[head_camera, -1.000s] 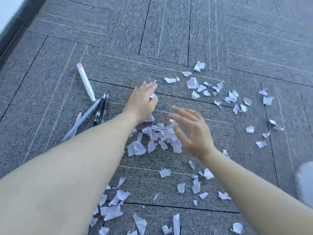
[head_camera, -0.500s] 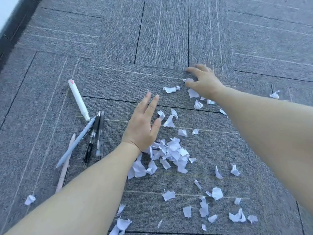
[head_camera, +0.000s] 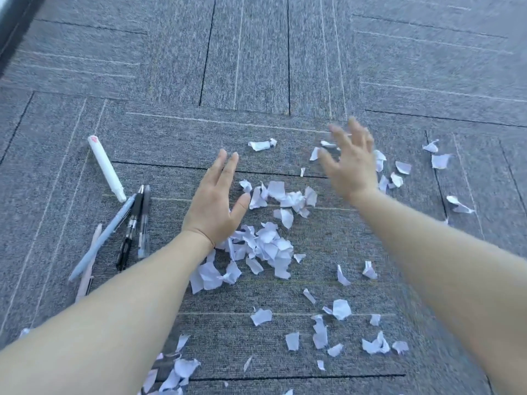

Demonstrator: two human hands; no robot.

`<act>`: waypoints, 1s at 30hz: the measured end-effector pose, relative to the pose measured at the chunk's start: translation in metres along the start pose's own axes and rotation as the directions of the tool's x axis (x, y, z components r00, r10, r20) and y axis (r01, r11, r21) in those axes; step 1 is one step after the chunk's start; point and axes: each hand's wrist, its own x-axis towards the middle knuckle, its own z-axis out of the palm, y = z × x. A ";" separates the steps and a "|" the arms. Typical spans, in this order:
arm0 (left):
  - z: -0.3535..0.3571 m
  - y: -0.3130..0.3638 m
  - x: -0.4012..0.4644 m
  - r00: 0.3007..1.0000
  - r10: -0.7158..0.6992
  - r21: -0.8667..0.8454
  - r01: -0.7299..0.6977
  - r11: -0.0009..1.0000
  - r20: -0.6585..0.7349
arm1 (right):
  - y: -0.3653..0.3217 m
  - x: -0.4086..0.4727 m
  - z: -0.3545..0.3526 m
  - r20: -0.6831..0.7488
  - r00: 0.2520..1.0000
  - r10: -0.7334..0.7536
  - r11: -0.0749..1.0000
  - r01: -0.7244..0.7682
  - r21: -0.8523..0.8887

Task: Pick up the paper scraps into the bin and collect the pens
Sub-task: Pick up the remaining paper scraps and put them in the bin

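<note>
White paper scraps lie scattered over the grey carpet, with a denser heap in the middle. My left hand rests flat and open on the carpet at the heap's left edge, fingers together. My right hand hovers blurred and open, fingers spread, above scraps at the upper right. To the left lie several pens: a white marker, a light blue pen, two black-and-clear pens and a pale pen. No bin is in view.
Loose scraps lie far right, along the near side and bottom left. A dark wall base runs along the top left corner. Grey carpet tiles stretch beyond.
My right hand has swept scraps from the far side toward the heap and now lifts, moving right. My left hand has stayed beside the heap. More scraps lie bunched near the thumb.
</note>
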 end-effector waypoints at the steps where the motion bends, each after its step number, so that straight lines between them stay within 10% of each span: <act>1: 0.000 0.001 0.005 1.000 -0.008 0.013 0.007 1.000 0.008 | 0.008 0.011 0.002 0.074 0.994 0.086 0.996 -0.084 -0.024; 7: 0.008 0.025 0.070 0.979 -0.091 -0.042 0.100 0.994 0.185 | 0.003 -0.023 0.014 0.196 0.977 -0.082 0.982 0.046 0.183; 18: 0.005 0.042 -0.042 0.815 0.259 -0.291 -0.116 0.950 0.518 | -0.009 -0.182 -0.003 0.171 0.957 -0.235 0.839 0.111 0.533; 22: 0.001 0.022 -0.059 0.938 0.270 -0.206 -0.226 0.952 0.218 | 0.038 -0.112 -0.036 -0.166 0.982 0.084 0.938 -0.022 0.346; 26: 0.012 0.013 -0.044 0.970 0.215 -0.081 -0.207 0.975 0.113 | 0.086 -0.022 -0.042 0.057 0.968 0.243 0.964 -0.248 0.095; 30: 0.013 0.010 -0.046 0.972 0.201 0.015 -0.204 0.979 0.121 | 0.083 -0.008 -0.031 0.159 0.979 0.127 0.981 -0.147 0.126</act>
